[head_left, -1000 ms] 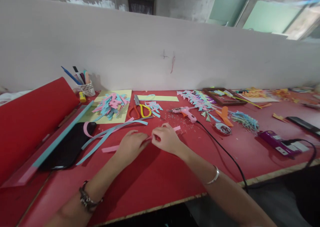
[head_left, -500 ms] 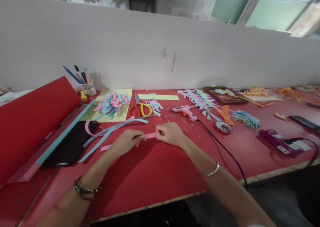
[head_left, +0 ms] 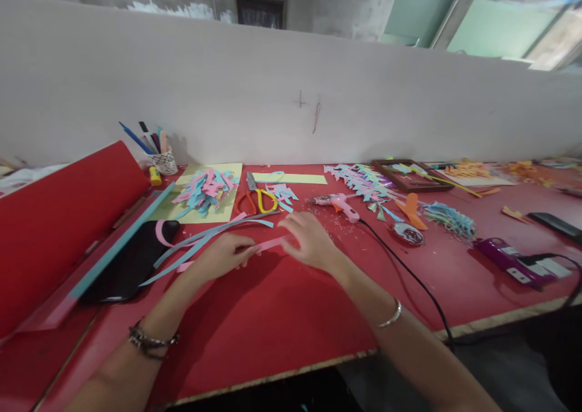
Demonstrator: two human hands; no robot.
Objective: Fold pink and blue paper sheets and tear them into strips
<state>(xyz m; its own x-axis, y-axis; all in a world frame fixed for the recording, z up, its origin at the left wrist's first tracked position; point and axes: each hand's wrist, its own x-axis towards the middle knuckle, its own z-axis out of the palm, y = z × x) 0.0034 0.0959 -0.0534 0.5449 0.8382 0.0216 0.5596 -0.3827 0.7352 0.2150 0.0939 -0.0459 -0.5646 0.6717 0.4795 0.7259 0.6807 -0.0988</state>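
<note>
My left hand pinches a narrow pink paper strip just above the red table. To the right, the strip's other end reaches my right hand, whose thumb and fingers are parted around it; whether they touch it I cannot tell. A pink piece of the strip shows behind my left hand. Long blue paper strips lie to the left of that hand. Beyond both hands are scissors with red and yellow handles, small cut paper pieces and a pink glue gun.
At left are a black phone-like slab, a red folded sheet, a pen cup and a paper-scrap pile. A black cord, fringed paper garland, brown frame and purple power strip occupy the right.
My right hand has loosened from its pinch on the pink strip, its fingers lifting and parting. The left hand keeps its pinch and has shifted slightly left.
</note>
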